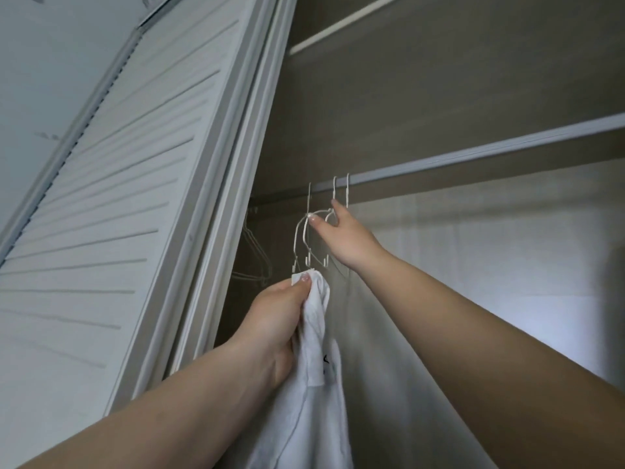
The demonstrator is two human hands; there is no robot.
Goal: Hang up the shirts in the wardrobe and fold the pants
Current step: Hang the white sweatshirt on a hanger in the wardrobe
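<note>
Head view: left hand [275, 319] grips white shirt [314, 401]; right hand [341, 236] pinches white hanger [304, 242] on wardrobe rail [473, 157]

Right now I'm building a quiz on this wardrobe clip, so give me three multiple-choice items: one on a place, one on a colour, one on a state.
1. Where do the white hangers hang?
A. on the wardrobe rail
B. on the slatted door
C. on the top shelf

2. What colour is the shirt?
A. black
B. red
C. white

3. What is the left hand doing?
A. resting flat on the door
B. gripping the bunched shirt
C. hanging idle

Answers:
1 A, their hooks sit over the rail.
2 C, the cloth is plainly white.
3 B, its fingers curl round the fabric, while the right hand reaches to the hangers.
</note>
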